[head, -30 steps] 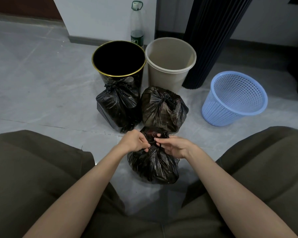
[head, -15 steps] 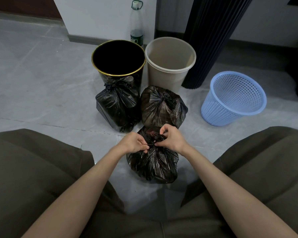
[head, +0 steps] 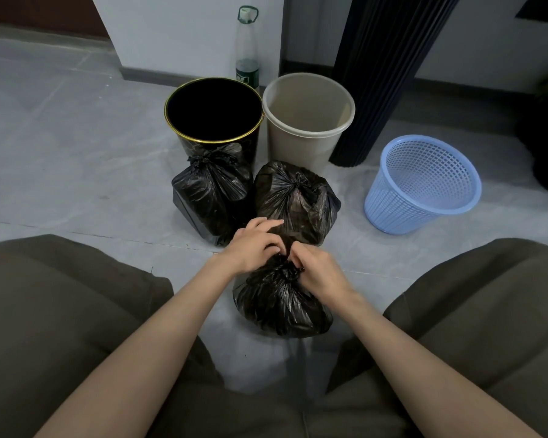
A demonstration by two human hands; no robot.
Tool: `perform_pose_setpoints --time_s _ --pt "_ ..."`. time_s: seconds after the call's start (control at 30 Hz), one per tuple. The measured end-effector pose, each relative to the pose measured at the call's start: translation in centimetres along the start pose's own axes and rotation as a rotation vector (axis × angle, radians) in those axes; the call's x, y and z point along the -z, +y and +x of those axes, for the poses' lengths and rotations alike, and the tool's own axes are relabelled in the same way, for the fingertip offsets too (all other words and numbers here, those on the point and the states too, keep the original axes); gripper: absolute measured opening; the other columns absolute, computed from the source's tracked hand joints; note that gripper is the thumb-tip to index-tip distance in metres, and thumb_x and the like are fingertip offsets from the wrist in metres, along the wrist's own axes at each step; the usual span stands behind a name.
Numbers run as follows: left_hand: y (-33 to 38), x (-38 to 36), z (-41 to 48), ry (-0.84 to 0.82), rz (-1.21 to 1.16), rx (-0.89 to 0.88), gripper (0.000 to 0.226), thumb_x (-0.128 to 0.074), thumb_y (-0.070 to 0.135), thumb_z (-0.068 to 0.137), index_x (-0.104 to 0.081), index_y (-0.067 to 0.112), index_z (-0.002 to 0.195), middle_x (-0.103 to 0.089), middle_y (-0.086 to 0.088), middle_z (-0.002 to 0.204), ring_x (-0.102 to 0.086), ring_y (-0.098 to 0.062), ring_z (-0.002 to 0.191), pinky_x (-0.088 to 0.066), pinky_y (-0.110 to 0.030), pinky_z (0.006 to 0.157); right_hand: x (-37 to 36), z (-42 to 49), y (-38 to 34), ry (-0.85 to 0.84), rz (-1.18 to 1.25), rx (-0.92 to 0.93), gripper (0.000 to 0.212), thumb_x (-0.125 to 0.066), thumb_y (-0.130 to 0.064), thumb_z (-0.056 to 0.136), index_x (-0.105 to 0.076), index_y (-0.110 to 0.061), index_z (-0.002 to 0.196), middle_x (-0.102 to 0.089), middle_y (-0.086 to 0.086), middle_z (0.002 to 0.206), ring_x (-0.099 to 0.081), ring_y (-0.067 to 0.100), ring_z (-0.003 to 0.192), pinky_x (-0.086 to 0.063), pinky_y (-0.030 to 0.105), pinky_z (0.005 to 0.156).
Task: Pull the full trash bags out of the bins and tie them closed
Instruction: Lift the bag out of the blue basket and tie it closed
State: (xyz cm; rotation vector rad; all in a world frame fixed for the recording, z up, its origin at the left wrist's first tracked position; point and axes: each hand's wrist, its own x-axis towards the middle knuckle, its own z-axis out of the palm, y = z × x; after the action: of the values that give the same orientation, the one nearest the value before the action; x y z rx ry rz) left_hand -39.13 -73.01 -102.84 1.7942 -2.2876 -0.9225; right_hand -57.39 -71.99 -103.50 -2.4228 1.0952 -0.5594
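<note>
L hand (head: pixel 253 245) fingers curl over near bag (head: pixel 279 308) neck, tips partly hidden. R hand (head: pixel 320 273) fingers pinch its knot (head: pixel 287 274). Bag's black, crinkled, bulging, on floor (head: pixel 76 159), touching right tied bag (head: pixel 295 200) beyond.

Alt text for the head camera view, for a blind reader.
A person's left hand and right hand pinch the knotted neck of a black trash bag on the floor. Behind it sit a left tied bag, a right tied bag, a black bin, beige bin and blue basket.
</note>
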Motion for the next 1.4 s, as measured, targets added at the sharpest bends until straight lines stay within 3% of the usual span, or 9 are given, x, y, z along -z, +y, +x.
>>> perform_pose_setpoints --time_s 0.17,0.27,0.4,0.57,0.73,0.9,1.13,1.3,1.4 --pt "-1.2 -0.8 -0.4 -0.066 -0.052 0.03 0.023 -0.053 0.037 0.092 -0.066 0.028 0.075 -0.048 0.013 0.14 -0.026 -0.012 0.139 -0.025 -0.044 0.112 0.0 -0.6 0.6 0.212 0.031 0.016 0.042 -0.048 0.009 0.064 -0.026 -0.025 0.073 -0.052 0.006 0.073 -0.057 0.03 0.071 -0.047 0.043 0.056" --pt "-0.8 -1.2 -0.5 -0.046 -0.162 0.011 0.028 -0.052 0.034 0.093 -0.059 0.026 0.068 -0.067 0.007 0.108 -0.056 -0.012 0.109 -0.041 -0.038 0.098 -0.2 -0.9 0.7 0.215 0.009 0.017 0.032 -0.04 0.006 0.064 -0.03 -0.022 0.075 -0.051 0.006 0.077 -0.056 0.029 0.072 -0.047 0.043 0.058" --pt "0.2 -0.7 -1.0 -0.018 -0.403 0.115 0.019 -0.045 0.028 0.097 -0.057 0.019 0.085 -0.069 0.011 0.084 -0.06 -0.004 0.081 -0.045 -0.027 0.077 -0.6 -1.1 0.6 0.225 0.019 -0.012 0.039 -0.051 0.016 0.06 -0.04 -0.016 0.078 -0.052 0.006 0.079 -0.054 0.024 0.075 -0.047 0.036 0.065" --pt "0.7 -1.5 -1.0 0.047 -0.543 0.177 0.015 -0.057 0.022 0.092 -0.067 0.016 0.102 -0.07 0.005 0.076 -0.06 -0.006 0.07 -0.051 -0.029 0.078 -0.6 -1.3 0.6 0.206 0.017 -0.026 0.026 -0.05 0.009 0.062 -0.058 -0.004 0.083 -0.056 0.004 0.083 -0.052 0.014 0.08 -0.039 0.015 0.076" --pt "0.7 -2.3 -1.0 0.084 -0.501 0.166 0.021 -0.069 0.019 0.083 -0.073 0.013 0.103 -0.071 0.004 0.094 -0.059 0.0 0.078 -0.046 -0.011 0.076 -1.0 -1.4 0.6 0.195 0.045 -0.064 0.029 -0.053 0.01 0.06 -0.061 -0.005 0.084 -0.059 0.003 0.084 -0.052 0.009 0.08 -0.045 0.018 0.068" --pt "0.1 -2.0 -1.2 0.057 -0.6 0.204 0.023 -0.072 0.02 0.081 -0.073 0.012 0.102 -0.073 -0.003 0.097 -0.063 -0.001 0.08 -0.05 -0.016 0.083 -1.0 -1.3 0.6 0.193 0.062 -0.061 0.023 -0.045 -0.002 0.068 -0.062 -0.007 0.083 -0.059 0.001 0.083 -0.055 0.011 0.078 -0.052 0.027 0.064" --pt "0.2 -1.8 -1.2 0.09 -0.606 0.262 0.015 -0.074 0.02 0.079 -0.076 0.015 0.094 -0.075 -0.005 0.089 -0.063 0.001 0.068 -0.052 -0.014 0.074 -1.1 -1.2 0.4 0.184 0.096 -0.094 0.028 -0.038 -0.012 0.072 -0.064 -0.007 0.082 -0.059 -0.001 0.083 -0.053 0.007 0.076 -0.047 0.018 0.062" --pt "0.7 -1.4 -1.3 0.111 -0.346 0.293 0.012 -0.07 0.026 0.079 -0.077 0.026 0.088 -0.075 0.008 0.085 -0.065 -0.003 0.077 -0.054 -0.025 0.079 -1.2 -0.9 0.8 0.159 0.157 -0.226 0.014 -0.068 -0.001 0.072 -0.07 -0.013 0.079 -0.066 -0.004 0.078 -0.061 0.009 0.071 -0.047 0.019 0.065" --pt "1.0 -1.1 -1.4 0.125 -0.273 0.357 0.014 -0.069 0.028 0.076 -0.077 0.029 0.088 -0.074 0.012 0.086 -0.066 -0.005 0.085 -0.054 -0.028 0.083 -1.0 -0.5 1.2 0.147 0.266 -0.464 0.015 -0.079 -0.019 0.072 -0.065 -0.022 0.067 -0.061 -0.013 0.064 -0.055 0.0 0.061 -0.043 0.013 0.061"
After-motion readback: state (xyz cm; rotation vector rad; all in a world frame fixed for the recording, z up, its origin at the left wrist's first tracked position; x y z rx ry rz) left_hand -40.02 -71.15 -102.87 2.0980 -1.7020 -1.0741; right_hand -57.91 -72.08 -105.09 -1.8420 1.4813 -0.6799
